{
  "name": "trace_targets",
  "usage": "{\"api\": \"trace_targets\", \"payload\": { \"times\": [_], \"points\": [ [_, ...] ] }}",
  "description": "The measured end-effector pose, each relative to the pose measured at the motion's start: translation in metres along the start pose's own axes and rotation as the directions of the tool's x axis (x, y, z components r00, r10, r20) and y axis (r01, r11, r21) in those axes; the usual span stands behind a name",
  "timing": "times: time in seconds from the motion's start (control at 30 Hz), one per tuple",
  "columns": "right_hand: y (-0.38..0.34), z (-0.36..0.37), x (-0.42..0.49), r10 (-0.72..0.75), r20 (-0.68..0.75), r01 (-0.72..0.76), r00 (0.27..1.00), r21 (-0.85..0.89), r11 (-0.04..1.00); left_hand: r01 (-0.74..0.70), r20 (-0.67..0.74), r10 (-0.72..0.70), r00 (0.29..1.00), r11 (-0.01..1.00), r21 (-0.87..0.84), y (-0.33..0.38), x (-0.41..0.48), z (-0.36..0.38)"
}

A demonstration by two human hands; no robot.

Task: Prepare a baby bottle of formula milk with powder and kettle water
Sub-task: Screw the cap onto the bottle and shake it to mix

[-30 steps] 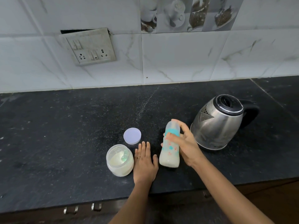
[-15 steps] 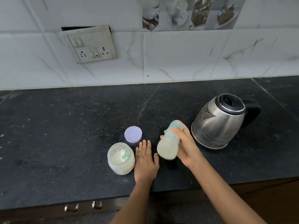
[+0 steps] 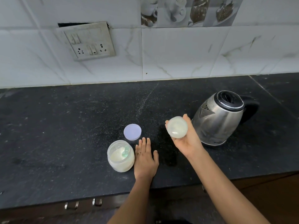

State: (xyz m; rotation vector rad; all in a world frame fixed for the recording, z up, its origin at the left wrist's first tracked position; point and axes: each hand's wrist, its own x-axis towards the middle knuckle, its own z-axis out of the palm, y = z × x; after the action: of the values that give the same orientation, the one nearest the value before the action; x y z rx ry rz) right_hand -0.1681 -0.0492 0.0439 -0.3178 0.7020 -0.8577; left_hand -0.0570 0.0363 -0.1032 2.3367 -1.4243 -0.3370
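Fingers of the right hand (image 3: 187, 143) were clamped around the baby bottle (image 3: 177, 127) at centre frame, base toward the camera, above the counter (image 3: 64, 126); the left hand (image 3: 145, 159) lay flat, fingers spread, beside the powder jar (image 3: 120, 156).

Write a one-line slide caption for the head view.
Right hand tips the milky baby bottle base-first toward the camera, beside the kettle.

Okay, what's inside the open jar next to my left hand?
The open jar holds pale powder, partly filling it, with a small greenish scoop lying on top. The powder covers the jar's bottom. Its lid lies on the counter behind it.
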Motion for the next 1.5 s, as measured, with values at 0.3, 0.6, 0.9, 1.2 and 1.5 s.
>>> {"api": "trace_targets", "payload": {
  "times": [0.3,0.6,0.9,1.2,1.5],
  "points": [
    [-0.006,-0.008,0.015,0.197,-0.122,-0.168,0.973,0.211,0.963,-0.007,-0.007,0.007,1.000,1.000,-0.004,0.001,-0.001,-0.001],
    [-0.009,-0.014,0.016,0.287,-0.162,-0.245,0.944,0.236,0.940,-0.001,-0.011,0.001,1.000,1.000,0.004,0.000,0.000,0.001],
    [-0.026,-0.009,0.014,0.351,-0.146,-0.341,0.925,0.089,0.936,0.000,-0.026,0.000,1.000,1.000,0.003,0.002,0.000,-0.001],
    [-0.029,-0.014,0.008,0.131,0.063,-0.128,0.989,-0.055,0.990,-0.004,-0.037,0.004,0.999,1.000,-0.004,0.003,0.001,-0.002],
    [-0.017,-0.026,0.012,0.121,0.164,-0.101,0.979,-0.127,0.987,-0.005,-0.040,0.005,0.999,1.000,0.010,0.001,0.001,0.001]
  ]
}}
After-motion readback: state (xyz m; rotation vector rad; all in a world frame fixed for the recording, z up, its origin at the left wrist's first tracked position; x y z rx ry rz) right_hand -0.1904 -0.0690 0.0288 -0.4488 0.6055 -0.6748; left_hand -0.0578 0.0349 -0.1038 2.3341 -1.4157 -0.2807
